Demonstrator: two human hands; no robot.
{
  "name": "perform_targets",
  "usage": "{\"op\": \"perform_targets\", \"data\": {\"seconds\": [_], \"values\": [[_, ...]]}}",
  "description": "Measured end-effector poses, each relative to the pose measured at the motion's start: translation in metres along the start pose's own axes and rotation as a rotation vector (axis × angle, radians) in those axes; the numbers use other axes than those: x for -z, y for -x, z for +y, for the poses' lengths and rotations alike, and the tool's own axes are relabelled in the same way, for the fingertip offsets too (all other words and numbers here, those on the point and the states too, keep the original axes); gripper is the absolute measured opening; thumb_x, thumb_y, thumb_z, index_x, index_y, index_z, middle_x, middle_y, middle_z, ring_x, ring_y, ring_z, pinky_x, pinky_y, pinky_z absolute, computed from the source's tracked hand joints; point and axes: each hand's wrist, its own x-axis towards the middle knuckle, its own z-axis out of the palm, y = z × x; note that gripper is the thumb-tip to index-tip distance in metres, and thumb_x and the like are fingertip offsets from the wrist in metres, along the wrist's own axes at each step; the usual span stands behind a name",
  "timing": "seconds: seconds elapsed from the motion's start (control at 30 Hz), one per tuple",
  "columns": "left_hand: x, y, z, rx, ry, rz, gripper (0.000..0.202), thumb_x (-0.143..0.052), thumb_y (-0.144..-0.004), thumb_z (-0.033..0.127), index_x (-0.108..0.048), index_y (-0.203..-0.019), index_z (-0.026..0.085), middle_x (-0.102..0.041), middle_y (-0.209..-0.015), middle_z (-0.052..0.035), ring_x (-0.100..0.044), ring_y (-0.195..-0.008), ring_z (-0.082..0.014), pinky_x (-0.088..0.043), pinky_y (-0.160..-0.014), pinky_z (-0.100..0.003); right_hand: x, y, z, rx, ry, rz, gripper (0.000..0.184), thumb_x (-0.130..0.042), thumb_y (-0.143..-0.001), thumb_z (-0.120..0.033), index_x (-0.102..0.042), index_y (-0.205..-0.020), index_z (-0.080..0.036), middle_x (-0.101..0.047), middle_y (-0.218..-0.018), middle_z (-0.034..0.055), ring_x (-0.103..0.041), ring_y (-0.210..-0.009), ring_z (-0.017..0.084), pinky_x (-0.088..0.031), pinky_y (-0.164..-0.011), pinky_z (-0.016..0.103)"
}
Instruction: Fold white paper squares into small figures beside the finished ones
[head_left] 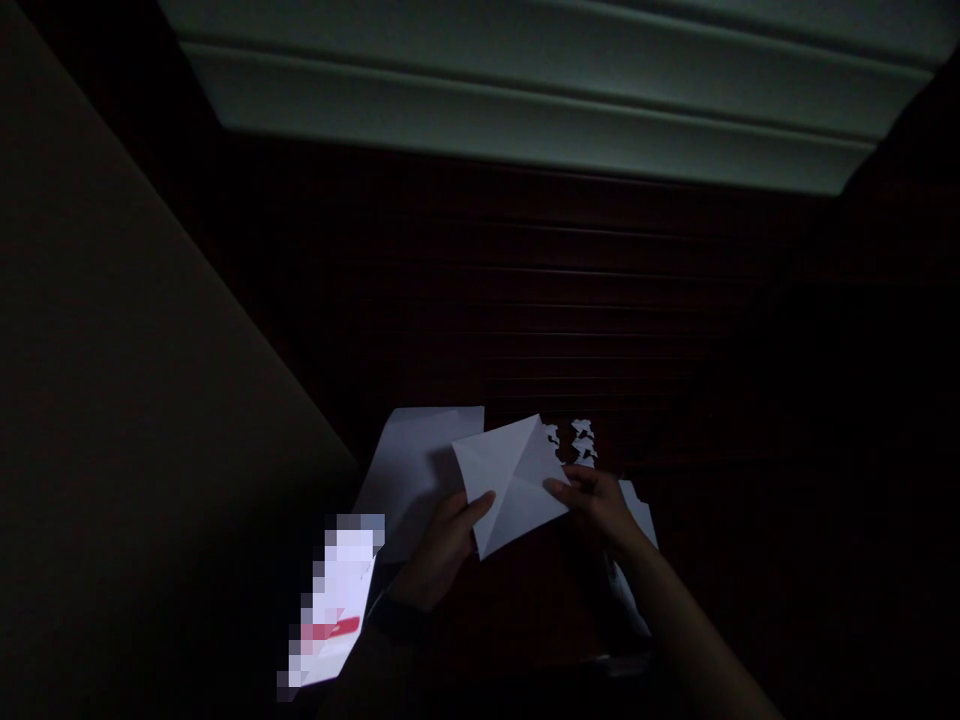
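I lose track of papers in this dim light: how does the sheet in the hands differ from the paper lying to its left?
The held sheet is pinched between the left hand and right hand, while the left-lying paper rests beneath. The held sheet shows crossing creases; the left-lying paper shows no such cross. The left hand covers part of each. Both are white.

Sheet point(517, 482) ctr | paper point(411, 455) bhd L | cutouts point(583, 427) bhd R | scrn point(341, 590) front L
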Motion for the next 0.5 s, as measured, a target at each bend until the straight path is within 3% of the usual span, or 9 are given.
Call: {"op": "perform_targets", "data": {"seconds": [0.13, 0.37, 0.5], "values": [[0.006, 0.004, 0.008, 0.037, -0.141, -0.042, 0.037, -0.058, -0.076, 0.036, -0.061, -0.105, 0.014, -0.067, -0.099, -0.0117, -0.061, -0.088, -0.0267, -0.046, -0.076, -0.038, 0.004, 0.003, -0.008, -0.003, 0.086, -0.078, 0.042, -0.073, -0.063, -0.032, -0.062, -0.101, -0.017, -0.067, -0.080, 0.0055, -0.061, -0.065, 0.018, -0.046, -0.060, 0.029], [0.007, 0.013, 0.019, 0.046, -0.205, -0.139, 0.036, -0.061, -0.074, 0.031, -0.061, -0.105, 0.014, -0.067, -0.100, -0.0106, -0.062, -0.086, -0.0255, -0.045, -0.078, -0.038, 0.008, 0.007, -0.010, -0.024, 0.102, -0.304, 0.031, -0.071, -0.066, -0.027, -0.063, -0.092, -0.014, -0.067, -0.087, 0.0070, -0.061, -0.075, 0.019, -0.047, -0.070, 0.032], [0.002, 0.012, 0.016, 0.022, -0.209, -0.150, 0.036, -0.062, -0.073, 0.030, -0.061, -0.106, 0.015, -0.067, -0.101, -0.0099, -0.061, -0.087, -0.0253, -0.045, -0.079, -0.038, 0.005, 0.009, -0.007, -0.053, 0.139, -0.301, 0.040, -0.072, -0.064, -0.028, -0.060, -0.101, -0.016, -0.066, -0.097, 0.0077, -0.061, -0.086, 0.022, -0.046, -0.077, 0.036]]}}
